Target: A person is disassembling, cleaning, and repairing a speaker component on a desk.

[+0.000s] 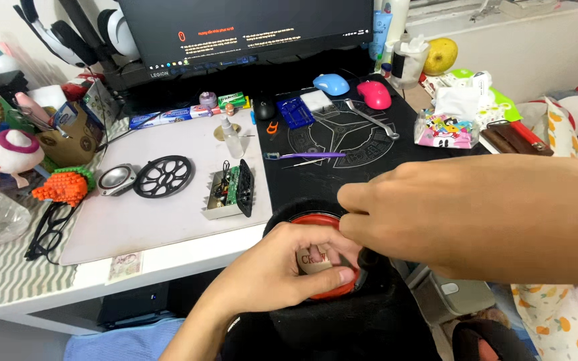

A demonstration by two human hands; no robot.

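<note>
Speaker unit [316,257], round, red ring around a pale centre, sits in a black fabric-covered housing [342,314] at the near edge of the desk [168,257], below the black mat [342,154]. Its face points up toward the camera; round, so no clear long axis.

Left hand [282,271] comes up from below, fingers curled over the unit's face, thumb [332,275] pressed flat across the lower rim, gripping it. Right hand [396,214] reaches in from the right, forearm nearly level, fingertips bunched together and pinching at the unit's right edge; what they pinch is hidden.

On the white pad [168,194]: open metal box [225,194] holding a green circuit board with wires, a black round grille [163,176] and a small silver speaker driver [116,179] just beside it. Clear tub [406,63] at back holds white tissue.
</note>
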